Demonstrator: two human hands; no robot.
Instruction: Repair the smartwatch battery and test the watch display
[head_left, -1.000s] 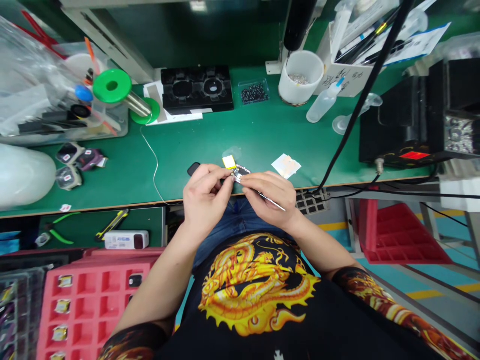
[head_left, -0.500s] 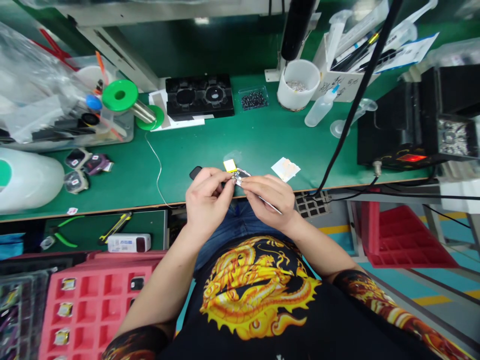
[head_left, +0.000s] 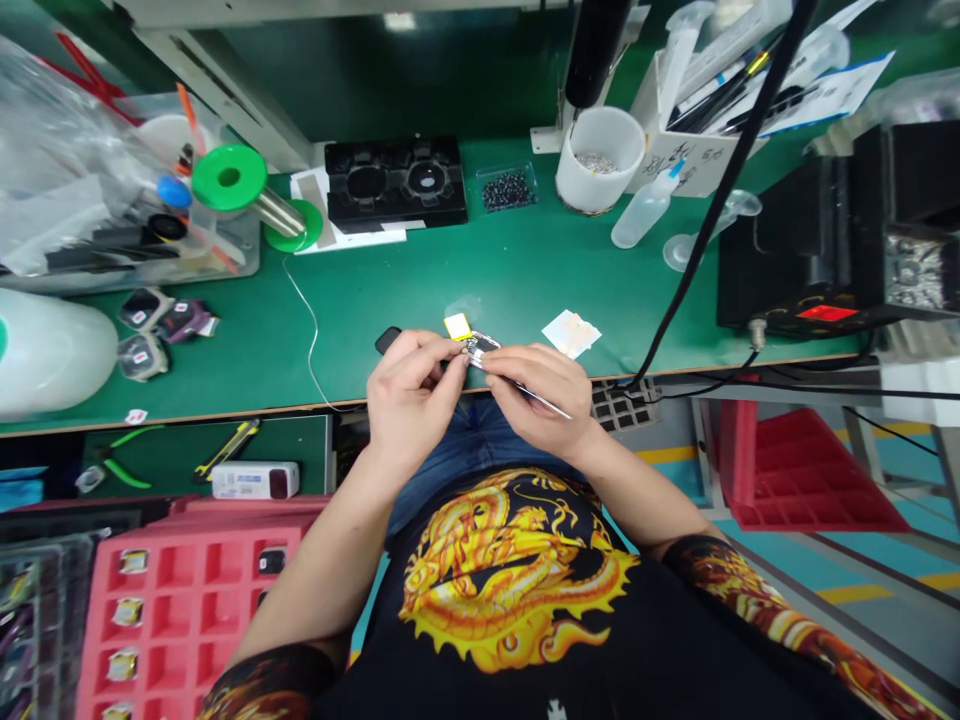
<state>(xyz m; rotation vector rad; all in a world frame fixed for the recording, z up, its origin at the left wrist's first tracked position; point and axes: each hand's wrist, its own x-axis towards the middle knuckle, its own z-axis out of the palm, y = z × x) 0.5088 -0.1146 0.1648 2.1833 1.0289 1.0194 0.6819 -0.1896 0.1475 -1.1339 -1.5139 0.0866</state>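
Note:
Near the table's front edge, my left hand (head_left: 412,390) pinches a small electronic assembly (head_left: 478,347) by its left side. My right hand (head_left: 544,390) holds a thin metal tool (head_left: 541,400), its fingertips at the right side of the same assembly. A yellow-edged white square piece (head_left: 457,326) sits just above the assembly, close to my left fingertips. Part of a black rounded piece (head_left: 388,340) shows beside my left hand. Fingers hide much of the assembly and the tool's tip.
A white paper square (head_left: 571,333) lies right of my hands. Behind are a black tray (head_left: 396,184), a small box of black parts (head_left: 508,189) and a white cup (head_left: 600,160). A solder spool (head_left: 281,221) stands left; a black cable (head_left: 709,225) crosses the right side.
The thin tool in my right hand sits at a slightly different angle, with more of its rear end showing. Both hands stay at the assembly. The camera view has shifted slightly.

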